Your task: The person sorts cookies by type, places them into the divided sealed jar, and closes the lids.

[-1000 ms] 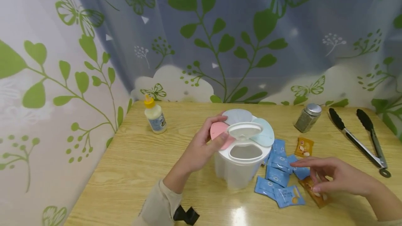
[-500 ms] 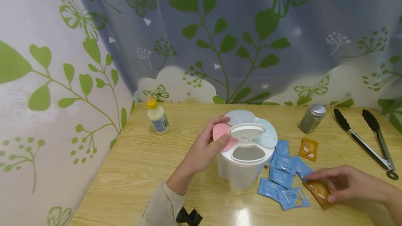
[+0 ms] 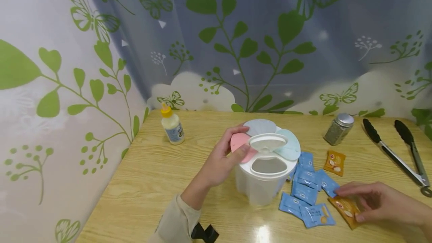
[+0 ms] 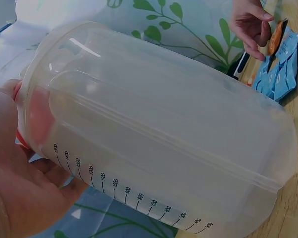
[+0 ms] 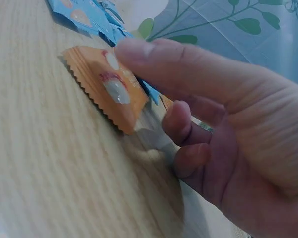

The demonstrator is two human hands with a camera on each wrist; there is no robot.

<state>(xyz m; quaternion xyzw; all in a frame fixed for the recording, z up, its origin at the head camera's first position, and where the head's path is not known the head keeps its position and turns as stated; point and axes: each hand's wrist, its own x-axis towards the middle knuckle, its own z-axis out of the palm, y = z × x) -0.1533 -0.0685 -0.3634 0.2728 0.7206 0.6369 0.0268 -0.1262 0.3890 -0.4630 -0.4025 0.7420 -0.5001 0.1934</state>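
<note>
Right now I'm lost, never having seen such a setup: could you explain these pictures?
There's no machine here, just a person's bare hands. One picture comes from a head camera looking down; the others from cameras on each wrist. The left hand holds a clear container, its white flap open. The right hand is at an orange packet; I can't tell whether it grips it. Also on the wooden table: blue packets, another orange packet, a bottle, a jar and tongs.
</note>
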